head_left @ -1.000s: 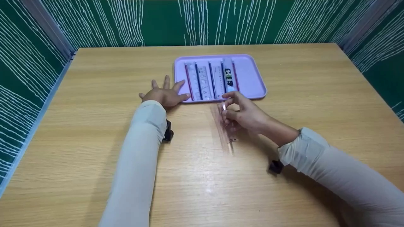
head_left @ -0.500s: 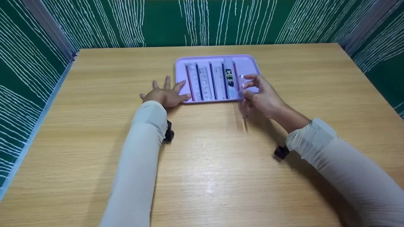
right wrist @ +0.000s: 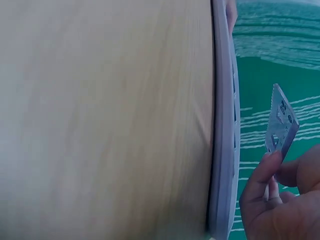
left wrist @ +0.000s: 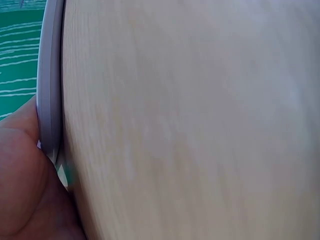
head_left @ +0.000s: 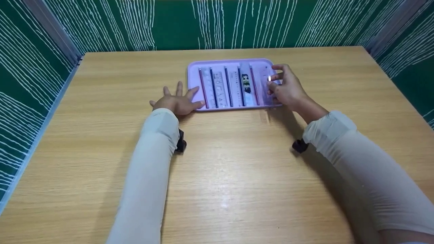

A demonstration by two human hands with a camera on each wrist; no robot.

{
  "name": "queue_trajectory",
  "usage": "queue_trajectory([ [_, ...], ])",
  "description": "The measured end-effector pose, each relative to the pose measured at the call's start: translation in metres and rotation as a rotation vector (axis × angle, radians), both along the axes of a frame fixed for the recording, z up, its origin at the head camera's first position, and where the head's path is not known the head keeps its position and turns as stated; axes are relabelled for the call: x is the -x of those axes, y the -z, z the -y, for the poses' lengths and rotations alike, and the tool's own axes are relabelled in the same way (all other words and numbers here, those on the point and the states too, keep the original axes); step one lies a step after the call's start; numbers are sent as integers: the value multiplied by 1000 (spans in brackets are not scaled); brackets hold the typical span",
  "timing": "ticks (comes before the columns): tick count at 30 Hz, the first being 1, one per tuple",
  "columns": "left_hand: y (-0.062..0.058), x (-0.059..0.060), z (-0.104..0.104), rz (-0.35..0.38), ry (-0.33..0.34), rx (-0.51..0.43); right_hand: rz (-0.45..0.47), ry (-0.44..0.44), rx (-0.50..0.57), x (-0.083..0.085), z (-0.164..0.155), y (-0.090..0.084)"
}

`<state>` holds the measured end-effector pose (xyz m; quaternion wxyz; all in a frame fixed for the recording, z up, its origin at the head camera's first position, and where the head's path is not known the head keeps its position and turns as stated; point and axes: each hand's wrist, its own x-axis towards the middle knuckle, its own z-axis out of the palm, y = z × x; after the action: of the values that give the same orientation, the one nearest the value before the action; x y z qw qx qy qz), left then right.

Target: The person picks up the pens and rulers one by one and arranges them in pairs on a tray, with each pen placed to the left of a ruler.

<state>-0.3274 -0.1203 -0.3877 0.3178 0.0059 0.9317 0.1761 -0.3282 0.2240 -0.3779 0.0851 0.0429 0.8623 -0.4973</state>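
1 wooden table [head_left: 217, 162] fills most of the head view, with green walls streaked in white behind and beside it. On its far middle sits 1 lilac tray [head_left: 194, 69], flat and rectangular with a raised rim. In the tray lie rulers side by side, running from the far rim to the near rim: about 5 edged in red or dark blue, among them 1 stencil ruler [head_left: 218, 88] with cut-out shapes and 1 printed ruler [head_left: 246, 83] with a dark picture on it. The exact count is hard to fix, since the clear ones blend into the tray.

2 hands are in view, both in pale long sleeves. The left hand [head_left: 177, 101] lies flat on the table with its fingers spread, its fingertips just beside the tray's left near corner; it holds nothing. The right hand [head_left: 287, 88] is over the tray's right end, its fingers curled and pinching 1 clear ruler [head_left: 267, 90]. That ruler lies along the right side of the tray, parallel to the others and just right of the last red-edged one, under and in front of the fingers. In the right wrist view the clear ruler [right wrist: 281, 120] stands up from the fingertips [right wrist: 267, 167], beside the tray's rim [right wrist: 223, 150].
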Motion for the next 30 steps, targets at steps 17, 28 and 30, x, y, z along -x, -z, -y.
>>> queue_trajectory([
  [17, -1, 0, 1, 5, 11, 8, 10, 35, -130, 32, 3, 2],
  [28, -1, -1, 1, 4, 11, -2, 69, 34, -245, 42, 8, 9],
  [30, -2, -1, 1, 4, 14, -1, 68, 40, -271, 43, 11, 10],
])
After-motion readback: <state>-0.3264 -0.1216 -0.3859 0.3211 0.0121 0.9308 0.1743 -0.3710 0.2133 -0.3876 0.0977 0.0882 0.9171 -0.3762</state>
